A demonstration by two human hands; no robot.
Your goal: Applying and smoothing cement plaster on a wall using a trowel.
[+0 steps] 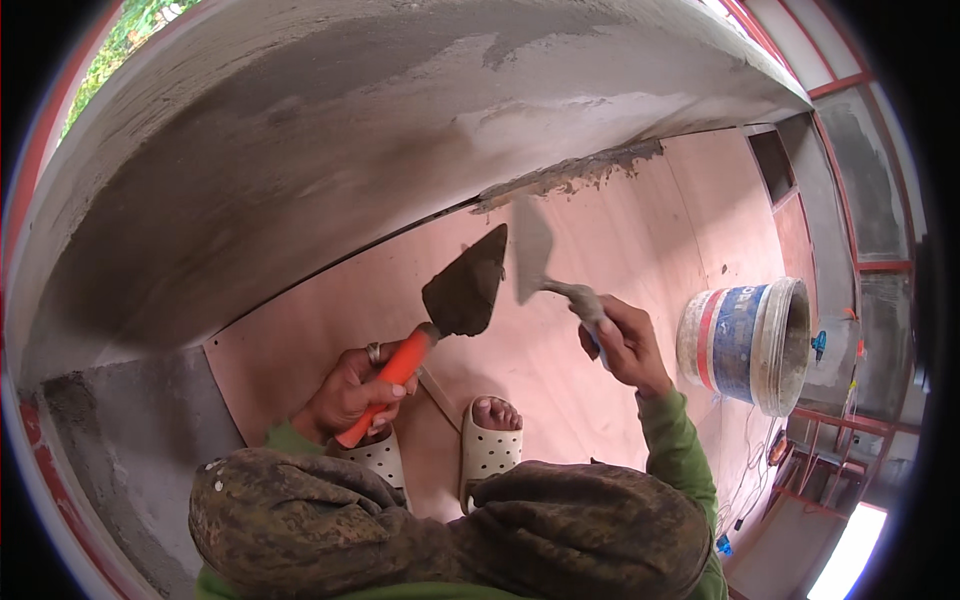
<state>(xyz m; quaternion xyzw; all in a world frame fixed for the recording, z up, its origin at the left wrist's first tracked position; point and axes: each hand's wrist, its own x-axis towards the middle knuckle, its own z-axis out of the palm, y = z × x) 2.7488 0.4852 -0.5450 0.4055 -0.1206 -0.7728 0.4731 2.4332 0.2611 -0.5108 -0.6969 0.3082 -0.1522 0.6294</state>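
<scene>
My left hand grips the orange handle of a pointed trowel whose blade is loaded with wet grey mortar. My right hand holds a flat plastering trowel by its grey handle, blade upright, close to the pointed trowel's tip. Both blades are just below a rough strip of fresh mortar along the bottom edge of a grey plastered wall. My knees in camouflage trousers and my feet in white perforated sandals show below.
A mortar-stained bucket with red, white and blue bands stands on the plywood floor to my right. A grey cement ledge lies at lower left. Red metal frames and cables sit at far right.
</scene>
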